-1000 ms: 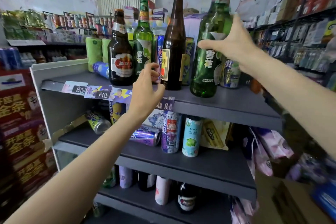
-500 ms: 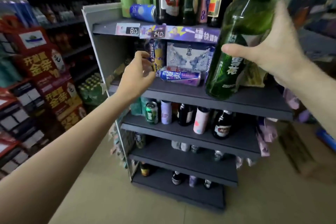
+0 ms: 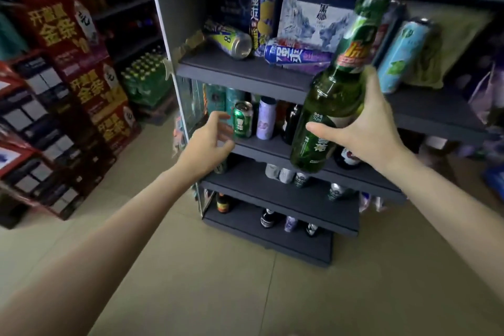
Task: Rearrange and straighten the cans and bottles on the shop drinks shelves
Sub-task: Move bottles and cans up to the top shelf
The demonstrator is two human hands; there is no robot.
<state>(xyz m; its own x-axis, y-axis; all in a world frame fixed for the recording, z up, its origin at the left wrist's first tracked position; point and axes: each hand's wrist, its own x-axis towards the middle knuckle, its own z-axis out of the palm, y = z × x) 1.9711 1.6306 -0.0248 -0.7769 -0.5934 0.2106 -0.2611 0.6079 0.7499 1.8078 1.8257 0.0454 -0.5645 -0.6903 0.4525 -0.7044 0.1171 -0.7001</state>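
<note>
Now the green bottle is off the top shelf, where it stood a second ago, and hangs in front of the third shelf, tilted, neck up and to the right. We read this as a move down the unit: the bottle is bound for a lower tier, likely among the dark bottles there. Our view has dropped too; the top tier is out of frame.

Right hand grips the bottle around its middle, thumb across the label, fingers behind. Left hand has come down from the top shelf; fingers loosely spread, holding nothing, just beside the green can, not touching as far as we can tell. Two cans lie toppled on the second shelf, not yet righted.
</note>
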